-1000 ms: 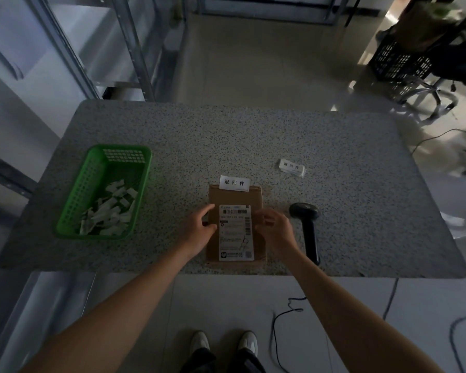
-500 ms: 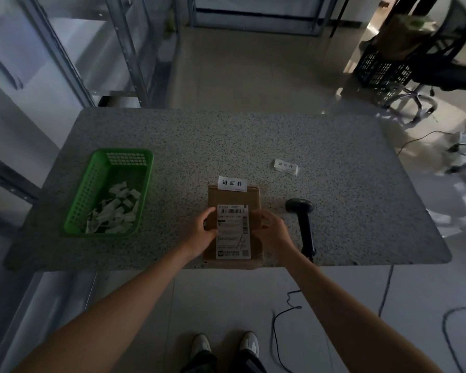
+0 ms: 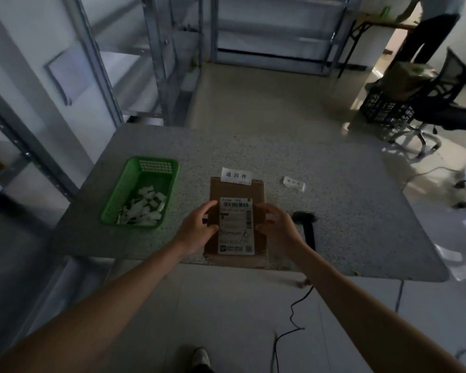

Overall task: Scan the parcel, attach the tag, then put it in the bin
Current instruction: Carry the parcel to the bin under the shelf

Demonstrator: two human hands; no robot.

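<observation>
Both my bare forearms reach forward and converge ahead of me; my left hand (image 3: 198,229) sits palm-down with its fingers spread and curled inward, thumb lifted toward the middle; my right hand (image 3: 276,226) mirrors it, fingers bent and pointing left, thumb raised; the two hands face each other, apart, each pressed against a side of the same flat thing; my wrists are level; one of my shoes (image 3: 200,357) shows below, between my arms.

Dim scene, daylight glare upper right, edges warped.
</observation>
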